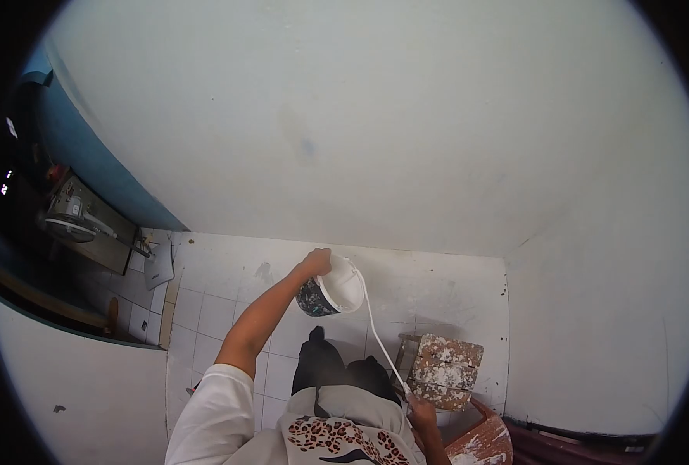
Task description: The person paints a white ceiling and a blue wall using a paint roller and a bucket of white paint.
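My left hand [316,262] is closed on the upper rim of a paint bucket [317,301]. The bucket is tilted, its white-coated inside facing right and its dark outer wall splattered with paint. From the rim a long, thin white line [374,322], a cord or a bent rod, runs down to my right hand [420,412]. Those fingers are wrapped round its lower end, near my waist. How the line joins the bucket is too small to tell. Just beside my right hand stands a wooden stool [445,370] with white paint patches.
A pale wall [321,139] rises ahead, and another wall [600,310] stands to the right. White-smeared floor tiles [216,314] lie below. A reddish-brown, paint-marked piece of furniture [484,443] is at lower right. Through a doorway on the left, a fan [73,221] is visible.
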`<state>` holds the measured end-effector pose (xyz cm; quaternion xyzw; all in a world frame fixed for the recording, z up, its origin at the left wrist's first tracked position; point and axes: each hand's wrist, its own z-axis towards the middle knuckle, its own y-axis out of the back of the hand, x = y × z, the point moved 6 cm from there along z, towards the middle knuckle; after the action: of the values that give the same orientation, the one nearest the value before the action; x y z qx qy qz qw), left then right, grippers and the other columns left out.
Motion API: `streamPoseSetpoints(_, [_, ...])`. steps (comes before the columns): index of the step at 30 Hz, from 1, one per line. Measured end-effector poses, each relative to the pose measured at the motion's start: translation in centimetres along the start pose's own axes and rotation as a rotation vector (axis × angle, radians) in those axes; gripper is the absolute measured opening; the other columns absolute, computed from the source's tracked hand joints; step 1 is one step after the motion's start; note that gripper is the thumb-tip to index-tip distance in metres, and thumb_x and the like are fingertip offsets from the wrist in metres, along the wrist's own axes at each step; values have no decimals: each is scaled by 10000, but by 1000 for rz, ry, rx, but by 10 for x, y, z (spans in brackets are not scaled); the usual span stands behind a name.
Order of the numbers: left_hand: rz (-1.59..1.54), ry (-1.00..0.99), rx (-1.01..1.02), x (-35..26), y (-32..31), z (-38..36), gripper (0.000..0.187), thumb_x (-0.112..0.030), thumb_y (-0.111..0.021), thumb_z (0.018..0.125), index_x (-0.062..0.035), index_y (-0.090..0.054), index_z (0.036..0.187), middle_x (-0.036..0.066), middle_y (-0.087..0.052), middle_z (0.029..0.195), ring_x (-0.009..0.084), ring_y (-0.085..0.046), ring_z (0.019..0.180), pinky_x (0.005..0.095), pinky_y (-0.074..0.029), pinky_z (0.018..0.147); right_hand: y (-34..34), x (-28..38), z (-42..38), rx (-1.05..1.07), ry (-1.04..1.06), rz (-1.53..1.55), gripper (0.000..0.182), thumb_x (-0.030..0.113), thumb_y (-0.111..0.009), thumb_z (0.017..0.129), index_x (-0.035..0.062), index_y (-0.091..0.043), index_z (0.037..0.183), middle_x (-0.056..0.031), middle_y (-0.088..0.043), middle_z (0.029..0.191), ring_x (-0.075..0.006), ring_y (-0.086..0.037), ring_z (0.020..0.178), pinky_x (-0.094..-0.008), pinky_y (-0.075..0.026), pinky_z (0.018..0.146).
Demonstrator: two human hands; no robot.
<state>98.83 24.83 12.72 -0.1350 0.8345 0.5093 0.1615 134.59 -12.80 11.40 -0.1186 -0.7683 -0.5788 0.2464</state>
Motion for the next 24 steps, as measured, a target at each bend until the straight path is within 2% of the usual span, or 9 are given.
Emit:
streamPoseSetpoints(2, [79,-103,-108,3,5,-2,429,-24,-505,751,28,-531,1176,275,-595,1098,391,-621,974,414,-578,731,-4,-10,-5,0,5,8,453,45,-580,707,101,-568,1157,-175,-619,929,-373,-622,821,-470,-509,695])
streamPoseSetpoints(3, [79,-103,-108,6,6,-6,429,-24,-505,751,28,-531,1176,275,-595,1098,391,-621,974,414,-578,731,-3,-12,-8,10,-23,-12,459,49,-585,704,101,-568,1159,-173,-621,939,-373,-622,834,-468,-511,701])
streamPoseSetpoints(5, [-111,-190,-127,5,10,-12,457,-20,-502,729,14,-530,1185,267,-592,1108,393,-589,1034,432,-528,842,1,-12,-8,21,-49,-35,464,53,-589,700,100,-568,1161,-172,-622,949,-372,-622,846,-466,-512,707])
streamPoseSetpoints(8, [-309,-108,13,-11,24,-39,484,-28,-500,720,26,-520,1201,263,-586,1131,388,-576,1055,435,-494,881,6,-10,-3,23,-87,-67,480,67,-614,684,105,-571,1161,-170,-626,938,-374,-620,870,-464,-515,714])
streamPoseSetpoints(11, [-249,-233,-54,2,11,-32,504,-32,-498,716,27,-515,1216,269,-581,1139,395,-563,1073,429,-461,912,11,-1,2,-22,-32,-138,503,78,-637,670,117,-571,1167,-174,-627,935,-372,-618,892,-465,-516,712])
streamPoseSetpoints(13, [-249,-218,-33,9,3,-27,509,-29,-496,714,30,-514,1219,271,-578,1145,395,-554,1085,422,-450,928,17,-2,5,-30,-95,-75,482,23,-616,660,88,-600,1137,-177,-629,997,-372,-614,903,-462,-511,776])
streamPoseSetpoints(15, [-249,-202,-12,15,-5,-23,514,-25,-493,712,32,-514,1222,273,-574,1151,395,-545,1097,416,-438,945,18,-9,4,-6,-109,-121,485,28,-615,667,85,-595,1148,-181,-628,1003,-374,-614,908,-459,-512,778])
streamPoseSetpoints(17, [-190,-288,-78,15,-6,-23,525,-22,-496,705,30,-510,1227,273,-572,1155,399,-539,1099,411,-418,968,21,-19,-1,17,-128,-168,488,33,-615,675,81,-590,1160,-185,-628,1008,-377,-615,913,-455,-513,781])
streamPoseSetpoints(24, [-252,-252,-201,19,20,-37,584,3,-499,683,18,-480,1266,269,-568,1167,400,-534,1108,413,-418,965,28,-39,-16,-68,-85,-79,421,31,-602,708,47,-611,1129,-224,-624,1013,-401,-613,916,-454,-506,801])
